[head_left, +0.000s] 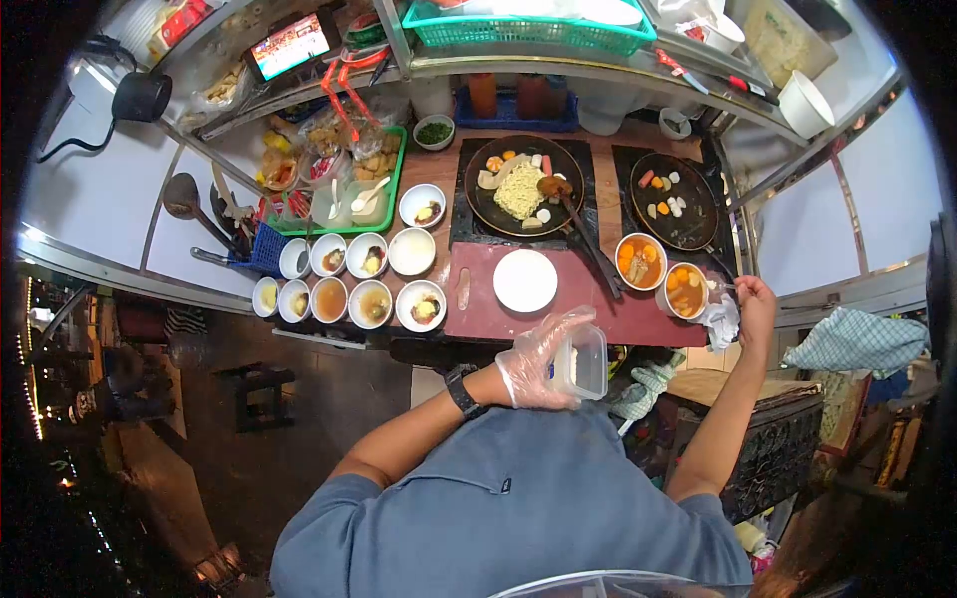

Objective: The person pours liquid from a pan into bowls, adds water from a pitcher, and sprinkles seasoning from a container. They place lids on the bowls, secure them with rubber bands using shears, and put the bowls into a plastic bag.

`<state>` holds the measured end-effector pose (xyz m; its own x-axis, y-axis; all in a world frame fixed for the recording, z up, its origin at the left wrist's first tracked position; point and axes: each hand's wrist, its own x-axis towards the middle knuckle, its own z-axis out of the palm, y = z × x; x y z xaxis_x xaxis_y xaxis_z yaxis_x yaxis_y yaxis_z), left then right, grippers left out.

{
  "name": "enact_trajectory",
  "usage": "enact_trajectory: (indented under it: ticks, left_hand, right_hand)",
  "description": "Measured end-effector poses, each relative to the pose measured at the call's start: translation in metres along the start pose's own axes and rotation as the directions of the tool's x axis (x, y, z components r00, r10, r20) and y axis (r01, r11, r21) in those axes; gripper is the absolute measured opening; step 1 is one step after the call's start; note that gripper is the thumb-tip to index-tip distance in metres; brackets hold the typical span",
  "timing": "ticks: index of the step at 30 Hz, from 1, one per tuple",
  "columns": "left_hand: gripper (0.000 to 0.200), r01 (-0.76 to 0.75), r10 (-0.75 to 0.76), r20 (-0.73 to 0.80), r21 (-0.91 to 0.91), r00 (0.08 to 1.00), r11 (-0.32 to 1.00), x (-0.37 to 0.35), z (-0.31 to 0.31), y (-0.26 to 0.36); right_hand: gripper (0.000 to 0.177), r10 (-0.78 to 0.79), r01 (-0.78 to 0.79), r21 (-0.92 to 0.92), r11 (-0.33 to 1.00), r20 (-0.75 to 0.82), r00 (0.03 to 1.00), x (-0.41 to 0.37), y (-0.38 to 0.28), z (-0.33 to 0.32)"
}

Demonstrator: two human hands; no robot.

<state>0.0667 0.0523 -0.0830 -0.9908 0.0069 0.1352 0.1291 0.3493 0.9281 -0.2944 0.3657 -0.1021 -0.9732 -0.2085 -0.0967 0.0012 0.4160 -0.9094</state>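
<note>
My left hand (pixel 545 361), in a clear plastic glove, is closed around a clear plastic container (pixel 590 361) just in front of my body. Something pale lies inside the container. At the right end of the counter my right hand (pixel 755 304) is bare, its fingers pinched together. What they hold is too small to make out; a thin light thing runs from them toward a bowl of orange broth (pixel 684 291). Crumpled white plastic (pixel 722 321) lies beside that bowl. A second broth bowl (pixel 641 261) stands behind it. Nearest beyond my left hand is a white round bowl (pixel 524 281) on a maroon cutting board (pixel 478 299).
A pan (pixel 498 214) holds noodles, sausage and a wooden spatula (pixel 554 187); its handle points toward me. A smaller pan (pixel 674 227) sits at right. Several seasoning bowls (pixel 421 306) stand at left, near a green tray (pixel 397 164). A shelf (pixel 518 62) overhangs the back.
</note>
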Motion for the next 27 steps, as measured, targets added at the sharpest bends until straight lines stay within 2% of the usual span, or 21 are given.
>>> enact_trajectory:
  ticks: [2, 9, 12, 13, 15, 16, 17, 18, 20, 25, 27]
  left_hand:
    - [0.122, 0.0, 0.0, 0.001, 0.006, 1.0, 1.0, 0.0, 0.0, -0.001]
    - [0.119, 0.008, -0.008, -0.013, 0.009, 1.0, 1.0, 0.001, -0.002, 0.002]
    - [0.119, -0.063, 0.066, -0.034, 0.092, 0.997, 0.994, 0.001, -0.003, 0.0]
    - [0.118, -0.043, 0.046, -0.036, 0.081, 0.998, 0.996, 0.0, -0.001, -0.003]
    - [0.119, -0.025, 0.027, -0.034, 0.051, 0.999, 0.998, 0.001, 0.002, -0.009]
    - [0.117, 0.001, -0.001, -0.024, 0.032, 1.0, 0.999, 0.002, 0.003, -0.009]
    - [0.116, 0.029, -0.028, -0.015, 0.014, 0.999, 0.999, 0.002, 0.004, -0.008]
    - [0.115, 0.105, -0.105, -0.017, -0.005, 0.994, 0.994, 0.004, 0.003, 0.001]
    - [0.116, 0.027, -0.023, -0.05, 0.078, 0.998, 0.997, 0.007, 0.005, 0.006]
    - [0.117, -0.004, 0.007, -0.044, 0.08, 0.999, 0.997, 0.012, 0.009, 0.009]
    - [0.117, -0.019, 0.024, -0.048, 0.096, 0.999, 0.995, 0.013, 0.009, 0.009]
  right_hand:
    - [0.011, 0.045, -0.045, -0.004, 0.999, 0.011, 0.999, -0.004, -0.008, -0.001]
    - [0.011, 0.039, -0.039, 0.022, 0.999, -0.001, 0.999, -0.003, -0.021, 0.001]
    - [0.013, -0.054, 0.054, 0.03, 0.998, -0.007, 0.999, 0.015, 0.007, -0.002]
    - [0.017, -0.111, 0.111, -0.046, 0.993, 0.007, 0.994, 0.007, -0.009, 0.002]
    - [0.019, -0.096, 0.087, -0.162, 0.983, -0.052, 0.994, 0.001, -0.02, 0.004]
    - [0.017, -0.165, 0.165, -0.041, 0.985, 0.018, 0.986, 0.005, -0.009, 0.001]
    - [0.015, -0.129, 0.112, -0.208, 0.972, -0.067, 0.989, -0.002, -0.026, 0.005]
    - [0.014, -0.087, 0.083, -0.105, 0.991, -0.035, 0.996, 0.004, -0.015, 0.004]
    - [0.011, -0.065, 0.065, -0.013, 0.998, -0.055, 0.996, -0.003, -0.026, 0.012]
    - [0.01, 0.02, -0.022, -0.029, 0.999, -0.092, 0.996, 0.011, -0.014, 0.008]
    - [0.01, 0.003, -0.011, -0.075, 0.997, -0.102, 0.995, 0.008, -0.013, 0.002]
